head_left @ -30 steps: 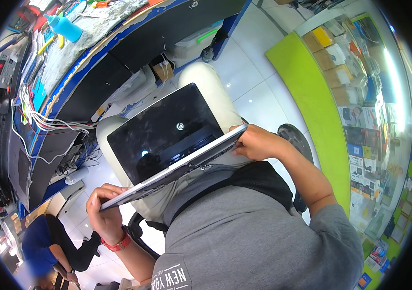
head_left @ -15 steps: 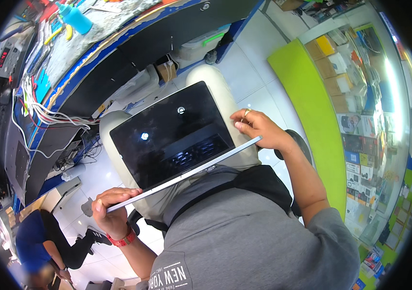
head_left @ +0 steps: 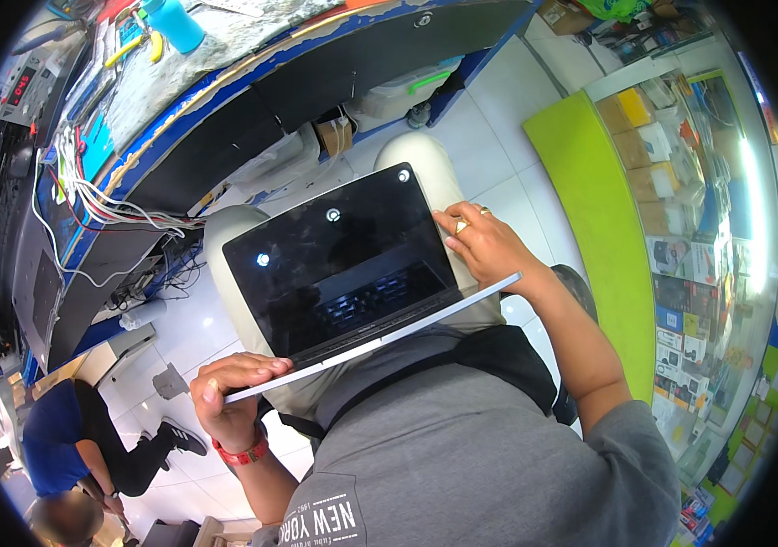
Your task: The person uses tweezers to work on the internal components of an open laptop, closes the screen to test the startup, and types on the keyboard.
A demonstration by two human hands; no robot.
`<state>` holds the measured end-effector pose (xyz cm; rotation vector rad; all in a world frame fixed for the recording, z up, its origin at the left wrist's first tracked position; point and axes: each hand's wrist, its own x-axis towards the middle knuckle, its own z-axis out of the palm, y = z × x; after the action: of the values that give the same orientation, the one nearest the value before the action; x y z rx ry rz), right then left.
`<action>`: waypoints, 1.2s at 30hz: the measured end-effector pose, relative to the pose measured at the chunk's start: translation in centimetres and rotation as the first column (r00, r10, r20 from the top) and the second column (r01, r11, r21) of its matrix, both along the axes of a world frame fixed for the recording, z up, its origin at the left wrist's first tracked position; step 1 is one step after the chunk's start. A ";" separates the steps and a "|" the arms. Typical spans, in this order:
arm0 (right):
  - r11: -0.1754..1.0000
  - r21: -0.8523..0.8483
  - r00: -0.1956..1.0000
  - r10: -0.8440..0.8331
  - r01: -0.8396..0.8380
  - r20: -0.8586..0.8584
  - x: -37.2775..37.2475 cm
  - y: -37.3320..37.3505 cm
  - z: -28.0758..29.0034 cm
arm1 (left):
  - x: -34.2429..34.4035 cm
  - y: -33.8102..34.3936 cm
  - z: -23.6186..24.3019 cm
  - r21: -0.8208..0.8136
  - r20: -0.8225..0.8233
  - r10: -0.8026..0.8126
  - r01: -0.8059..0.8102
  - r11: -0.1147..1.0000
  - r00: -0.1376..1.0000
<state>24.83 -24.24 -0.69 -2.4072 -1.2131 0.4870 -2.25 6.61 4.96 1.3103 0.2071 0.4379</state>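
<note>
Blurred head (head_left: 68, 520) of a co-worker (head_left: 53, 436)

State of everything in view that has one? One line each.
Laptop, open.
Laptop screen, dark, showing reflections.
Left hand, gripping the laptop's left end.
Right hand, at the screen's right edge; grip unclear.
Yellow-handled tool, handles spread.
Red readout, lit.
Strip light, lit.
White cables, loosely draped.

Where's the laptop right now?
In the head view, the open laptop is mid-picture over the pale trousers, its left end in the left hand, the right hand by the right edge of its screen.
</note>
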 end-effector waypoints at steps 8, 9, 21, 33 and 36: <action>1.000 -0.026 0.999 0.000 0.001 0.049 -0.2 0.4 -0.3 | -0.3 -0.4 0.2 0.006 -0.019 0.001 -0.001 1.000 1.000; 0.999 -0.032 0.998 -0.001 0.003 0.062 -0.3 0.5 -0.3 | -0.4 -0.5 0.2 0.001 -0.020 0.002 -0.002 1.000 1.000; 1.000 -0.008 0.996 -0.008 0.009 0.091 -0.6 1.0 0.0 | -1.1 -0.9 0.3 0.046 0.036 -0.055 0.054 0.997 0.998; 0.978 0.120 0.980 -0.152 0.168 -0.129 0.0 0.8 1.8 | -1.2 -0.4 0.5 0.028 -0.009 -0.114 0.114 0.993 0.993; 0.757 0.395 0.699 -0.110 0.519 -0.707 1.1 -0.7 3.7 | -0.9 -0.1 0.9 0.027 -0.012 -0.156 0.157 0.987 0.988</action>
<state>25.94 -24.97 3.05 -1.6380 -0.4759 0.6520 -3.12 6.53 5.91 1.3451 0.1055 0.3017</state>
